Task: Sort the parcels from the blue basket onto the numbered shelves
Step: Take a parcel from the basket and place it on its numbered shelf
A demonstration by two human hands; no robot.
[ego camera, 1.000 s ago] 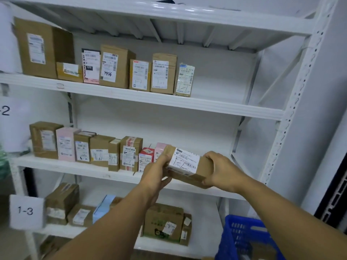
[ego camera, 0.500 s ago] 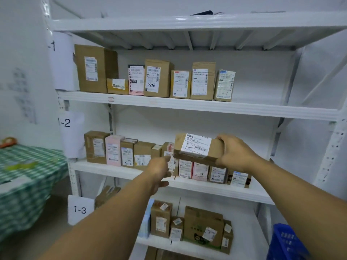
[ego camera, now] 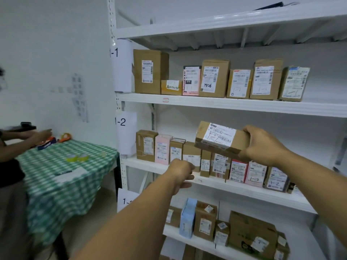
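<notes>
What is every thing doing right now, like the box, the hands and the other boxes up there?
Parcel: held in the air, tilted, label up.
Right hand: grips the parcel's right end.
Left hand: fingers curled, holds nothing.
1-2 boxes: standing in a row.
1-1 boxes: standing in a row.

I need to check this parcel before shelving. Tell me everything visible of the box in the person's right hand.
The box is oblong brown cardboard, taped at its left end, with a white shipping label bearing barcodes and handwriting, too blurred to read. It hangs slightly tilted in the air before the row on shelf 1-2, label facing the camera. Only the right hand touches it, its grip wrapping the right end.
</notes>
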